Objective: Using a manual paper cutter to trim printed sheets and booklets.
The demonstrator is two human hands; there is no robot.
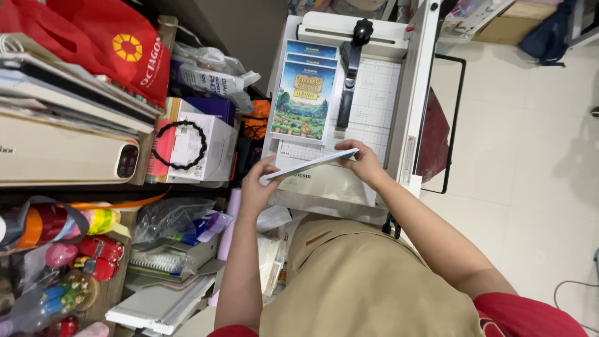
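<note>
My left hand (257, 185) and my right hand (360, 162) hold a thin stack of white sheets (309, 165) between them, nearly edge-on, above the front of a white paper cutter (409, 93). The left hand grips its left end, the right hand its right end. On the cutter's gridded bed lies a small pile of printed booklets (302, 97) with a colourful picture cover. The cutter's black lever arm (348, 87) rests just right of the pile.
Crowded shelves on the left carry a red bag (118, 43), a cream laminator (62, 153), a white box (199, 146), toys and plastic packets. A pale tiled floor (518, 156) lies to the right, with a dark red panel (433, 137) beside the cutter.
</note>
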